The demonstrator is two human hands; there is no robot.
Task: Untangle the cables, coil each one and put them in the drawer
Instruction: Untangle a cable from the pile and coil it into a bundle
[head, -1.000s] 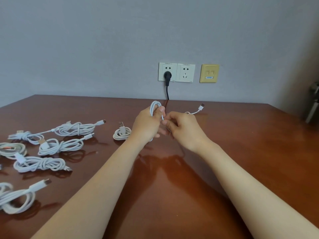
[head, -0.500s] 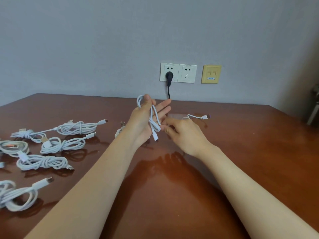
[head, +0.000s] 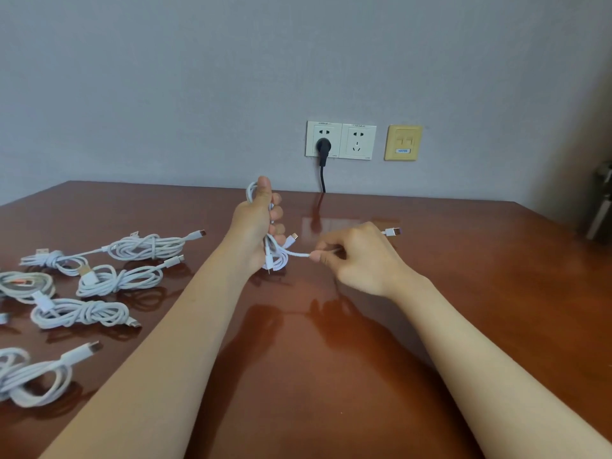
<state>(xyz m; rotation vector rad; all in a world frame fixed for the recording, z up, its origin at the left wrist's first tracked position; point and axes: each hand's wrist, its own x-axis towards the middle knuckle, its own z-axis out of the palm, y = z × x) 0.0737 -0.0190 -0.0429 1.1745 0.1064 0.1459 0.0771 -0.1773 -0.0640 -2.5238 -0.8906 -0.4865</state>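
Fingers (head: 277,213) of the left hand (head: 255,230) curl round a small bundle of white cable (head: 276,256), thumb upward, over the table (head: 463,309), below and just left of the black plug (head: 323,148). Below and slightly right of the plug, the right hand (head: 362,260) pinches one strand of that cable between thumb and forefinger, and the strand runs straight between the hands. A connector (head: 393,232) pokes out past the right knuckles, probably this cable's end, though the hand hides the join. Far left of the plug lie coiled cables (head: 99,279), with several cut off by the frame edge.
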